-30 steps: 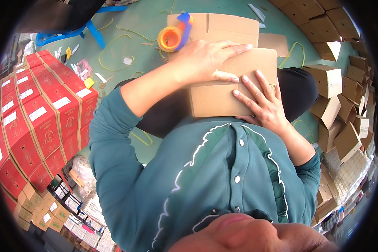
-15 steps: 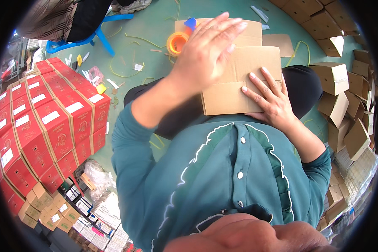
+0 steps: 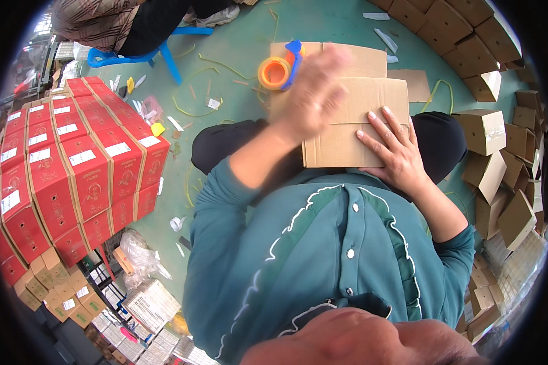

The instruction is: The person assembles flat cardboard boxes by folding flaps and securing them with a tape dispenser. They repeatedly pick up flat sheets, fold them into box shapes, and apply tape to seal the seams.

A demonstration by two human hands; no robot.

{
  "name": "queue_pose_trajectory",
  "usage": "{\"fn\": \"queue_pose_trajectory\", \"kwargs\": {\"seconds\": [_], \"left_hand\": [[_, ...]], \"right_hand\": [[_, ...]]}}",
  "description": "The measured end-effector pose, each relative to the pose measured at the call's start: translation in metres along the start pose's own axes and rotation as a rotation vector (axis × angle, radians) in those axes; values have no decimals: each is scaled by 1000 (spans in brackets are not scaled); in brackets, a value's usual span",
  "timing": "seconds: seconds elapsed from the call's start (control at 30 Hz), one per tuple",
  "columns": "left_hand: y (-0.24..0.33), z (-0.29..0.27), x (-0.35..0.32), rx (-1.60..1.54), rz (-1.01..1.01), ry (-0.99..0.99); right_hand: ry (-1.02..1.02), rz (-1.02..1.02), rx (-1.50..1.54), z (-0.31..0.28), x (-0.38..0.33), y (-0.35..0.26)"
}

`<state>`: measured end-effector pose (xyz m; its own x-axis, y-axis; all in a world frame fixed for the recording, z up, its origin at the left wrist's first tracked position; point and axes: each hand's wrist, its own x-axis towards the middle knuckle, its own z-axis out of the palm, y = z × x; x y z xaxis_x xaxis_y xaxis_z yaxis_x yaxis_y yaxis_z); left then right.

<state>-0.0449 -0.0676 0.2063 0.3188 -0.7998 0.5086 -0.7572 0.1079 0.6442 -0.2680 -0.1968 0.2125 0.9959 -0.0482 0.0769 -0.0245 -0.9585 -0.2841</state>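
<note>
A brown cardboard box (image 3: 335, 146) with its flaps folded flat sits across my lap. My right hand (image 3: 396, 146) rests on its right side, fingers spread over the top and the thumb at the near edge. Raised over the box's left part, my left hand (image 3: 313, 91) is blurred by motion; its fingers look stretched out, with the thumb apart and nothing seen in them. Just beyond it is a tape dispenser (image 3: 293, 52) with a blue frame and an orange roll, partly hidden by the hand. Another piece of cardboard (image 3: 365, 61) lies behind the box.
Red cartons (image 3: 82, 164) are stacked at the left. Open brown boxes (image 3: 481, 131) pile up at the right, with more boxes (image 3: 447, 30) at the far right. Green strapping (image 3: 222, 65) and scraps litter the floor. A person sits on a blue stool (image 3: 170, 61) at the far left.
My left hand has swung a little to the right and is more blurred. My right hand stays on the box. The whole view has shifted slightly, showing more of the tape dispenser.
</note>
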Motion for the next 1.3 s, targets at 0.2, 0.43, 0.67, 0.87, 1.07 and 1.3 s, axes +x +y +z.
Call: {"fn": "queue_pose_trajectory", "kwargs": {"seconds": [0.2, 0.43, 0.67, 0.87, 1.07, 1.3], "left_hand": [[-152, 4, -45, 266, -653, 49], [-164, 26, -64, 529, -851, -445], [-180, -8, -33, 154, -871, 47], [-49, -75, 26, -645, -584, 354], [37, -45, 5, -834, -507, 39], [36, -21, -6, -609, -434, -120]], "right_hand": [[8, 3, -6, -4, 3, -3], [18, 1, -15, -6, 2, -4], [-10, -18, 30, -9, 1, -2], [-20, -6, 78, -8, -7, 0], [53, -33, 103, 0, -10, 2], [174, -33, 259, 11, -14, 11]]}}
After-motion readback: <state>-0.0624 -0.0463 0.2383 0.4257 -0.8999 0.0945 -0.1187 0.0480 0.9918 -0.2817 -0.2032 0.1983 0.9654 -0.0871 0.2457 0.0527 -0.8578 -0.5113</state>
